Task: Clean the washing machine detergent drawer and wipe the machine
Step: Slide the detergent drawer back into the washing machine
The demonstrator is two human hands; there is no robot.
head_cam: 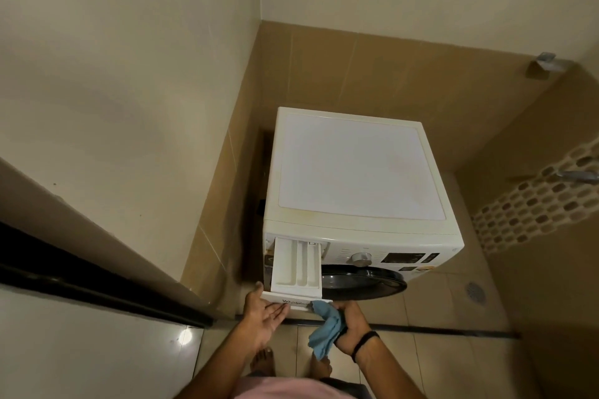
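Beige tiles cover the floor (431,363) and lower walls of a narrow wash corner. Nearest the camera, two bare feet (262,363) stand on the floor below the forearms.

The left hand (264,317) lies palm up with its fingers straight and relaxed. Its fingertips touch the lower edge of the front panel of the detergent drawer (296,269), and its thumb is raised beside the panel's left corner. To the right of it, the right hand (351,322) has its fingers curled round a blue cloth (325,325). The cloth's upper fold touches the right end of the drawer's front panel, and the rest hangs down below the fist. A black wristband (366,345) sits on that wrist.

Just beyond both hands, the drawer is pulled well out of the white washing machine (356,172), showing its long white compartments. Lettering runs along its front panel.

Beyond the right hand and to the right of the drawer are a silver dial (360,258) and a dark display (406,257). Below them bulges the dark round door (363,282).

Farther right of the right hand, a round drain (475,292) is set in the floor. Higher on the right wall, a band of oval mosaic (534,204) runs past a metal tap (577,175).
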